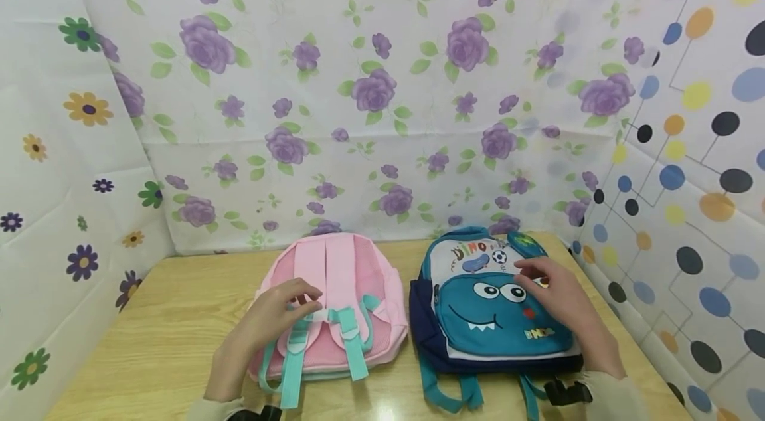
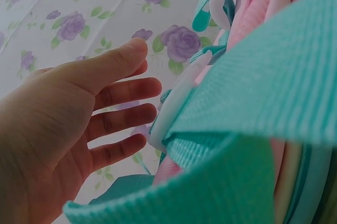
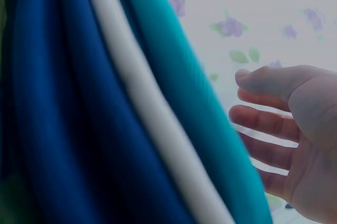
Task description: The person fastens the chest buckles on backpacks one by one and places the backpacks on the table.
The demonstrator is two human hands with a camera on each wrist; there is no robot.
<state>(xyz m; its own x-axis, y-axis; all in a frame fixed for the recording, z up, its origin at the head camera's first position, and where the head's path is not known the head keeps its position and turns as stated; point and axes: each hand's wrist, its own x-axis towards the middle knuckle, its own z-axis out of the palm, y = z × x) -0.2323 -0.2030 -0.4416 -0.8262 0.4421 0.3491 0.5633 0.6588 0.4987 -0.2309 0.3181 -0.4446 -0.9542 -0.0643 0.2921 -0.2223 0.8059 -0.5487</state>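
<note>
A pink backpack [image 1: 382, 281] lies on the table with its shoulder straps facing up. Its teal webbing straps [image 1: 356, 348] trail over the front edge; one such strap [image 2: 263, 76] fills much of the left wrist view. Over the pack's left side is my left hand [image 1: 281, 308], fingers loosely bent and holding nothing. To the right lies a blue and teal dinosaur backpack [image 1: 478, 315], its cartoon face upward. My right hand [image 1: 556, 295] hovers above its right side, relaxed, with nothing in it. In the right wrist view, the fingers [image 3: 263, 121] appear beside the teal pocket edge [image 3: 174, 50].
Both packs rest on a light wood table [image 1: 143, 335]. A purple-flowered cloth [image 1: 370, 162] hangs behind it, with patterned sheets at left and right [image 1: 705, 208]. Loose teal straps [image 1: 445, 398] hang from the dinosaur pack towards the near edge.
</note>
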